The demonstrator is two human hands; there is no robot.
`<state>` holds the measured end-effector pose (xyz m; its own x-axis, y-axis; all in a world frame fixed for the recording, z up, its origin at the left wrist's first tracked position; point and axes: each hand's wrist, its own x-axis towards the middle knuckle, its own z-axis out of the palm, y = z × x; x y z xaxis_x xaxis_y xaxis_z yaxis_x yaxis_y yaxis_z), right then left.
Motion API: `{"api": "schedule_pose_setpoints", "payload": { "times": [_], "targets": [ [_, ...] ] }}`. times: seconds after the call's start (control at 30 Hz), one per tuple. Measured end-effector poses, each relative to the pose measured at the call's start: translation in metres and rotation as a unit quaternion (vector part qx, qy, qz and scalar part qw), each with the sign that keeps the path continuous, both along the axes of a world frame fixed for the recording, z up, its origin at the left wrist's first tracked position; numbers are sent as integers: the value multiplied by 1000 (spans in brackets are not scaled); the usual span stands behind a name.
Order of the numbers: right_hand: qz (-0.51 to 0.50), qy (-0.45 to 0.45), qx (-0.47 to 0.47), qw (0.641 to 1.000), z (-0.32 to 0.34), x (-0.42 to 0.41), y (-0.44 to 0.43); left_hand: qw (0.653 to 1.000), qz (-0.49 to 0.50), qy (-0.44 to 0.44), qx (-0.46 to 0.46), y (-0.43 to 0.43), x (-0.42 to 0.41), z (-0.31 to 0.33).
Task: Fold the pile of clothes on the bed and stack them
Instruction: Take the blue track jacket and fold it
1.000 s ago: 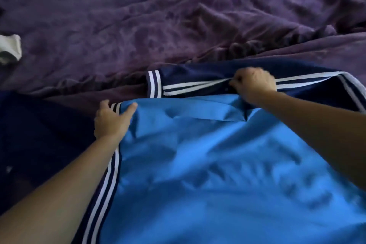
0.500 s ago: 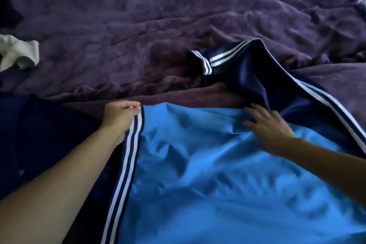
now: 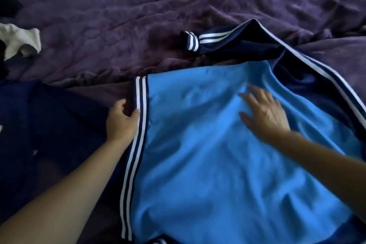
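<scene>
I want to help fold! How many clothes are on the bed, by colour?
Light blue: 1, the light blue top with navy striped sleeves.
Dark navy: 1, the dark navy garment at the left.
White: 1, the white garment at the far left edge.
Total: 3. Dark patches near the white one are too dim to count.

Cropped by the frame
The blue garment (image 3: 217, 164) runs past the bottom edge; the white cloth (image 3: 19, 39) is cut at the left.
</scene>
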<state>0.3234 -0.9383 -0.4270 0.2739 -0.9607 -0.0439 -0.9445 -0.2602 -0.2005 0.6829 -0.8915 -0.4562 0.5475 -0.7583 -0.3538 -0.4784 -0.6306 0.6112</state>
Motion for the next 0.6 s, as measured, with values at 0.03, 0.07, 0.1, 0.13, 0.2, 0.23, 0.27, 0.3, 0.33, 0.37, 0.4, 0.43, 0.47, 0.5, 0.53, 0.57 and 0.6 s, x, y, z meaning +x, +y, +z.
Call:
{"api": "schedule_pose_setpoints", "payload": {
  "times": [0.03, 0.07, 0.1, 0.13, 0.2, 0.23, 0.27, 0.3, 0.33, 0.37, 0.4, 0.43, 0.47, 0.5, 0.53, 0.57, 0.6],
  "targets": [
    [3, -1, 21, 1000, -8, -4, 33, 1000, -5, -21, 12, 27, -3, -1],
    [-1, 3, 52, 999, -17, -9, 67, 999, -8, -32, 26, 54, -7, -2],
    [-10, 10, 91, 996, -25, -15, 99, 999, -13, -34, 39, 82, -13, -2],
    [-25, 18, 128, 991, -31, -21, 129, 998, -25, -33, 47, 109, -20, -2],
    [-61, 28, 171, 983, -40, -33, 178, 998, -49, -25, 42, 157, -33, -1],
    [-79, 26, 181, 980, -40, -37, 196, 998, -42, -10, 35, 175, -39, 0],
    [-97, 17, 186, 978, -37, -40, 210, 999, -19, 16, 32, 189, -43, 1],
    [-106, 4, 184, 977, -32, -41, 222, 998, 10, 44, 35, 199, -46, 3],
    [-100, -11, 171, 980, -25, -40, 232, 996, 35, 71, 41, 208, -48, 5],
    [-80, -30, 149, 985, -18, -38, 243, 992, 57, 107, 47, 215, -48, 8],
    [-52, -51, 123, 990, -10, -34, 255, 983, 81, 154, 54, 220, -47, 10],
    [-20, -75, 102, 992, -2, -30, 267, 973, 93, 201, 70, 224, -43, 12],
    [13, -97, 93, 991, 3, -26, 280, 967, 81, 225, 92, 227, -37, 14],
    [43, -110, 96, 988, 6, -24, 293, 970, 50, 209, 113, 229, -29, 17],
    [66, -111, 107, 986, 6, -25, 305, 978, 17, 166, 121, 231, -21, 19],
    [81, -101, 117, 985, 3, -29, 315, 986, -5, 117, 115, 231, -12, 21],
    [88, -84, 121, 985, 0, -37, 322, 992, -18, 66, 103, 230, -5, 24]
  ]
}}
